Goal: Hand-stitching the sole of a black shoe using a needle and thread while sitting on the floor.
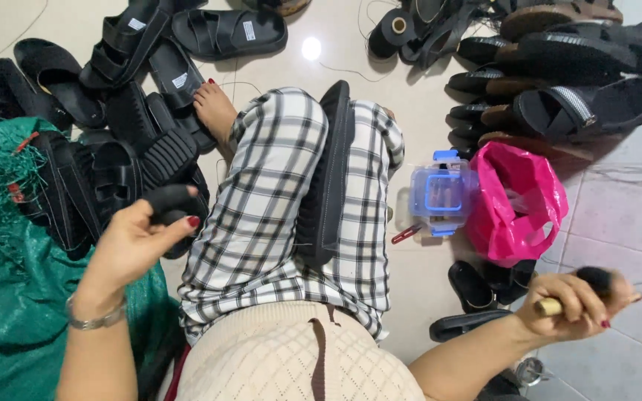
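A black sandal sole (328, 178) stands on its edge, wedged between my knees in checked trousers. My left hand (131, 241) is out to the left, fingers loosely curled around a black sandal piece (172, 204) at the pile's edge. My right hand (581, 301) is far out to the right, closed on a tool with a wooden handle (550, 306) and a dark blurred head; a thin needle tip or thread shows past the fingers.
A heap of black sandals (113, 89) lies at the left on and beside a green mesh sack (9, 297). More sandals (559, 82) are stacked at the upper right. A clear box with blue clips (441, 194), a pink plastic bag (521, 204) and a black thread spool (394, 28) sit on the tiled floor.
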